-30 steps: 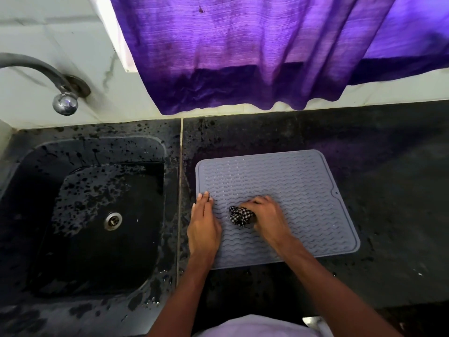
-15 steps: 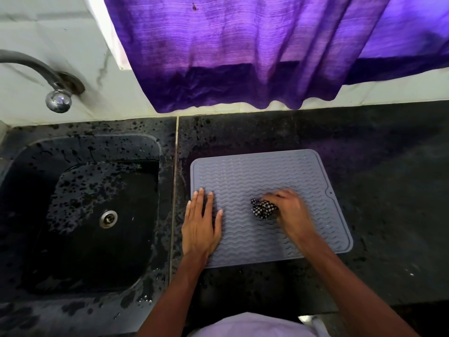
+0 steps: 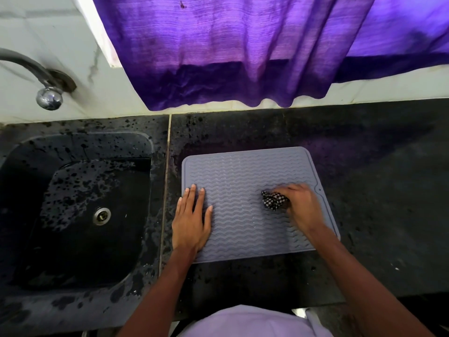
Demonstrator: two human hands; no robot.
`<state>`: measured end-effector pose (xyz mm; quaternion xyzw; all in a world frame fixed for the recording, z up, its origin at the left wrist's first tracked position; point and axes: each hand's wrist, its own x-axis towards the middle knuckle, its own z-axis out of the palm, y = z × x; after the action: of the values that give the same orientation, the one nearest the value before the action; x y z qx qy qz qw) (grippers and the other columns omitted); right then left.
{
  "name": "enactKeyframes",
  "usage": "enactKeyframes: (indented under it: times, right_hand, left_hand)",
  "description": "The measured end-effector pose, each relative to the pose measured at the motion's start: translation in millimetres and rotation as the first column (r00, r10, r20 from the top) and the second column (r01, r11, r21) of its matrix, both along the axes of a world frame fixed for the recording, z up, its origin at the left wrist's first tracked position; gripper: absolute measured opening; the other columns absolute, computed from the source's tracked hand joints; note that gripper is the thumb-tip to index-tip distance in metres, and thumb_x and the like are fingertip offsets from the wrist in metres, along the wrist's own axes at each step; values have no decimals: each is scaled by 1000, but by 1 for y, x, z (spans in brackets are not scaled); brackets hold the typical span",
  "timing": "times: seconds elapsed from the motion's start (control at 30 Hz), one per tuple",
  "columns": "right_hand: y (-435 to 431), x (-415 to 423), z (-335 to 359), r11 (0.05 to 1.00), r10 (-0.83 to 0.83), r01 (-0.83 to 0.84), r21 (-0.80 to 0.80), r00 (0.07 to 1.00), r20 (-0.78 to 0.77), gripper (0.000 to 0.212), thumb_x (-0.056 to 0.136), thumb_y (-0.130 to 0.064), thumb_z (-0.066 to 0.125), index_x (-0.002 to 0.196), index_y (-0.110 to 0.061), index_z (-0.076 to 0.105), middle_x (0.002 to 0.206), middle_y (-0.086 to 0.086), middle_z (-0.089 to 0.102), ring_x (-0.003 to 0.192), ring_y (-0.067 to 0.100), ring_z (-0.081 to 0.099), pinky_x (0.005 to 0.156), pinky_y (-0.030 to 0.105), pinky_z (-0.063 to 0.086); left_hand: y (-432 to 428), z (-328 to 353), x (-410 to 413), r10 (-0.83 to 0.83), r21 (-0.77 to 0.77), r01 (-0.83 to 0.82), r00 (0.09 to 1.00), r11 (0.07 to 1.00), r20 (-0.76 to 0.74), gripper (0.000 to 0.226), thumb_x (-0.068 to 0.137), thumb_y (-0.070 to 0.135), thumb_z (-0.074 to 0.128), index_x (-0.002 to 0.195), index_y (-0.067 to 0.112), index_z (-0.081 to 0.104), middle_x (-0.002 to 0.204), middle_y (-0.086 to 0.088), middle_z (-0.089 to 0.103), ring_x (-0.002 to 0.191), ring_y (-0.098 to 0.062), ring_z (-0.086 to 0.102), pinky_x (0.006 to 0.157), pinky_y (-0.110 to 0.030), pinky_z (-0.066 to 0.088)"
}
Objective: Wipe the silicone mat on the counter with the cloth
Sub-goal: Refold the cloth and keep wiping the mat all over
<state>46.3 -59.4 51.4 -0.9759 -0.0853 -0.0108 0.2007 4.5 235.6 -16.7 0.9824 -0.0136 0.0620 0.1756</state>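
A grey silicone mat with a wavy ribbed surface lies flat on the dark counter, right of the sink. My left hand rests flat on the mat's left side, fingers straight and spread, pressing it down. My right hand grips a bunched black-and-white checked cloth and holds it against the mat near its right edge. The fingers of that hand are blurred.
A dark sink with a metal drain sits to the left, wet and spotted. A tap comes out of the white wall above it. A purple curtain hangs over the counter's back edge. The black counter stretches to the right.
My right hand has slid the cloth rightwards across the mat, from near its middle to its right edge. My left hand has stayed flat on the mat's left side.
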Motion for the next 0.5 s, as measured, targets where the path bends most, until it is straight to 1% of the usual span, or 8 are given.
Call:
enactKeyframes:
  times: [0.07, 0.17, 0.23, 0.37, 0.43, 0.5]
  right_hand:
    - [-10, 3, 2, 998, -45, 44, 33, 999, 15, 67, 54, 14, 71, 108, -25, 72, 100, 0, 72, 91, 29, 60, 78, 40, 53]
    - [-30, 0, -3, 997, -82, 82, -10, 996, -22, 67, 55, 12, 70, 109, -27, 72, 101, 0, 71, 93, 30, 61, 80, 39, 53]
    - [-35, -2, -3, 996, -82, 81, -36, 996, -32, 65, 58, 12, 69, 109, -28, 72, 100, 0, 72, 92, 30, 60, 78, 38, 54]
    - [-38, 3, 11, 997, -69, 70, -44, 997, 30, 62, 62, 12, 72, 107, -30, 73, 101, -2, 72, 88, 28, 58, 72, 42, 54]
    - [-43, 3, 12, 995, -81, 83, -48, 996, 38, 62, 61, 12, 74, 107, -30, 73, 101, -4, 72, 84, 26, 56, 70, 40, 54]
    - [-51, 1, 5, 993, -95, 95, -66, 995, 11, 63, 59, 13, 72, 106, -30, 73, 100, -3, 72, 82, 27, 55, 70, 39, 54]
  left_hand:
    - [0, 0, -1, 1, 0, -1, 1000, 1000, 1, 59, 105, 46, 29, 153, 14, 40, 162, -10, 32, 152, -25, 25, 125, -42, 19]
    - [-1, 0, 0, 4, 13, -4, 1000, 1000, -2, 58, 105, 44, 30, 153, 14, 39, 162, -10, 31, 151, -25, 25, 125, -41, 18]
    - [0, 0, 1, 1, 22, -1, 1000, 1000, -6, 57, 105, 42, 28, 153, 14, 39, 162, -10, 32, 151, -25, 26, 125, -41, 19]
    - [-1, 3, 0, -1, 37, 1, 1000, 999, 1, 57, 106, 39, 24, 152, 11, 40, 160, -12, 34, 150, -26, 29, 123, -43, 23]
    - [-2, 4, 0, 5, 25, -5, 1000, 1000, 11, 56, 106, 37, 25, 151, 8, 42, 159, -12, 37, 148, -27, 32, 122, -44, 25]
    - [-3, 3, 0, 9, 19, -10, 1000, 1000, 28, 55, 106, 36, 27, 149, 6, 45, 156, -13, 41, 146, -27, 36, 121, -43, 28]
